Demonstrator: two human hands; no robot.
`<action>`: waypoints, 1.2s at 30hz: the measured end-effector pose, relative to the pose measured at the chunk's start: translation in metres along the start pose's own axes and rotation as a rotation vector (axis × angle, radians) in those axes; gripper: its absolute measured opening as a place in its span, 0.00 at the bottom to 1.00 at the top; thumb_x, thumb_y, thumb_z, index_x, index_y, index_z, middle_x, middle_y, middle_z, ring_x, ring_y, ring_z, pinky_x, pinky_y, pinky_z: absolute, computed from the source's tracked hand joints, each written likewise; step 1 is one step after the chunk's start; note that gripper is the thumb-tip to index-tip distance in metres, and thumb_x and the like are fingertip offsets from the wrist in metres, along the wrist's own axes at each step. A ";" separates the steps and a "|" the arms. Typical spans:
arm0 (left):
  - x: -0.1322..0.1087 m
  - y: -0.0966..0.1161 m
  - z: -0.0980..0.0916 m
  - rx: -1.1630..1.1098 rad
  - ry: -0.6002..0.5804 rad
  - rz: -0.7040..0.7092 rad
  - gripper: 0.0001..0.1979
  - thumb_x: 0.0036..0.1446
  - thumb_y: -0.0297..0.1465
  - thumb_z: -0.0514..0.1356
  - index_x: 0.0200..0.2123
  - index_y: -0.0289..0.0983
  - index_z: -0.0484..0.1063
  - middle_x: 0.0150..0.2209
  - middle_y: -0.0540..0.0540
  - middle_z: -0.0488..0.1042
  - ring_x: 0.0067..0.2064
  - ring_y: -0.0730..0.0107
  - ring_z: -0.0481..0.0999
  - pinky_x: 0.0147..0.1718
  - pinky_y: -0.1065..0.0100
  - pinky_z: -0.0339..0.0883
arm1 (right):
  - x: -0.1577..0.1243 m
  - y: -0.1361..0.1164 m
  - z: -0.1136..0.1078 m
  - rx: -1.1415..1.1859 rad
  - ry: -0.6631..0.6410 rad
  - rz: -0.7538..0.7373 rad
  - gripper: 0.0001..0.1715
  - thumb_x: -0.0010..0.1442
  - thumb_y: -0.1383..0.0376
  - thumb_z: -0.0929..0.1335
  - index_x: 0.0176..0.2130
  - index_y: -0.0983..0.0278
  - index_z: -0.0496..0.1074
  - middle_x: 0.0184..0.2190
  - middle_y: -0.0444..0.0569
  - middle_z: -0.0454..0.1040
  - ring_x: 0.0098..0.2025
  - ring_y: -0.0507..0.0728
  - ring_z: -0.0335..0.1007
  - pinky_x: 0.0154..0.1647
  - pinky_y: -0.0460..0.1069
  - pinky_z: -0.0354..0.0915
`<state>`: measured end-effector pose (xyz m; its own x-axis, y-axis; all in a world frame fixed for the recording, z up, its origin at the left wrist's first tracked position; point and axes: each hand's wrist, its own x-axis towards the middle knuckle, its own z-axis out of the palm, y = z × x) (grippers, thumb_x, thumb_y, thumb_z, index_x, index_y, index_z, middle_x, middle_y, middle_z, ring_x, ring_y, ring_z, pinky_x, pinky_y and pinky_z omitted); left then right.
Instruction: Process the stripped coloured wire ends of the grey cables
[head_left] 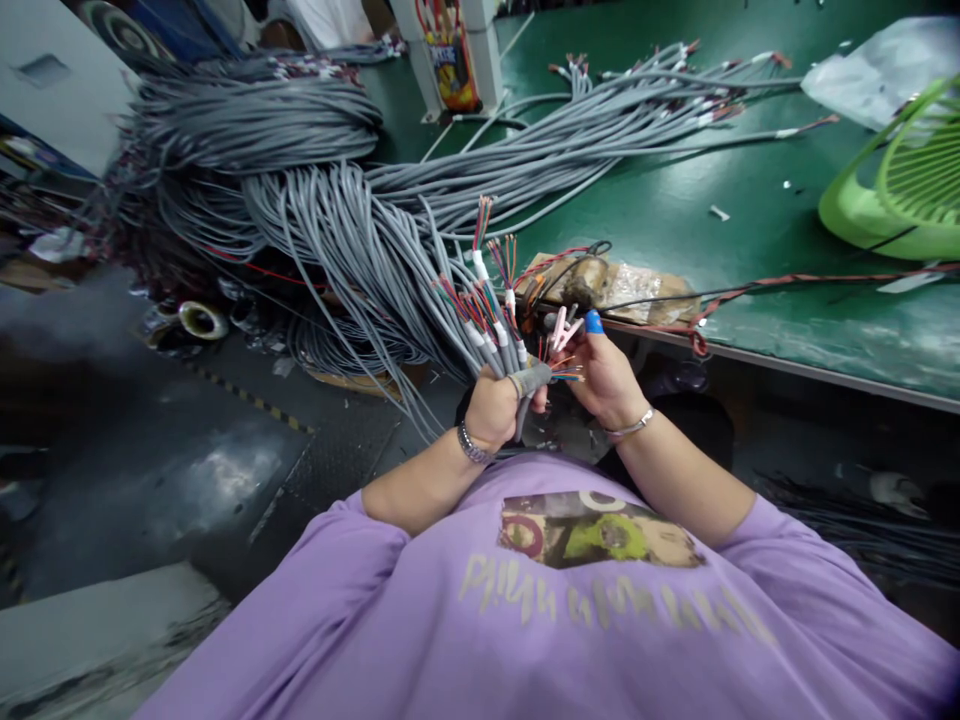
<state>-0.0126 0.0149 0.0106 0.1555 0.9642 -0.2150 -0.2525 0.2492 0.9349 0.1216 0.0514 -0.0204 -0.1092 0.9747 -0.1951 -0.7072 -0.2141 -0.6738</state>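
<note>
My left hand (496, 402) is closed in a fist round a bunch of grey cables (480, 335), whose stripped ends fan out into coloured wires above the fist. A grey taped finger shows at its right side. My right hand (600, 375), with a blue-tipped thumb, pinches the thin coloured wires (564, 362) of one cable end just right of the left fist. The grey cables run up and left into a big heap (315, 200). Both hands hover in front of the table edge, over my purple shirt.
A green table (675, 200) carries long grey cable bundles (637, 100), a plastic-wrapped brown object (615, 285), a red-black wire (787, 285), a lime green fan (900, 170) and a clear bag (877, 70). A tape roll (201, 320) lies on the dark floor at left.
</note>
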 end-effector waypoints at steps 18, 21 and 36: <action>0.004 -0.005 0.000 0.018 0.028 -0.026 0.14 0.41 0.37 0.69 0.20 0.36 0.68 0.14 0.53 0.68 0.15 0.78 0.64 0.16 0.74 0.59 | 0.012 0.004 0.004 0.238 -0.047 0.174 0.27 0.57 0.41 0.71 0.29 0.62 0.71 0.24 0.43 0.77 0.21 0.50 0.66 0.23 0.47 0.65; 0.001 -0.004 -0.001 0.018 0.025 -0.022 0.15 0.41 0.37 0.69 0.21 0.36 0.68 0.14 0.53 0.68 0.15 0.78 0.64 0.16 0.74 0.59 | 0.011 0.004 0.002 0.237 -0.028 0.186 0.29 0.58 0.39 0.69 0.30 0.62 0.72 0.26 0.44 0.77 0.23 0.51 0.68 0.23 0.46 0.65; 0.000 -0.003 0.005 -0.051 0.087 0.055 0.17 0.41 0.39 0.71 0.21 0.36 0.68 0.15 0.54 0.66 0.16 0.78 0.65 0.16 0.74 0.60 | -0.001 -0.005 0.004 0.138 -0.026 0.100 0.20 0.58 0.47 0.73 0.33 0.61 0.76 0.26 0.41 0.78 0.26 0.50 0.68 0.31 0.47 0.66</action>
<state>-0.0072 0.0136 0.0090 0.0571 0.9803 -0.1891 -0.3074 0.1975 0.9309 0.1225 0.0519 -0.0143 -0.2006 0.9508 -0.2361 -0.7812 -0.3007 -0.5471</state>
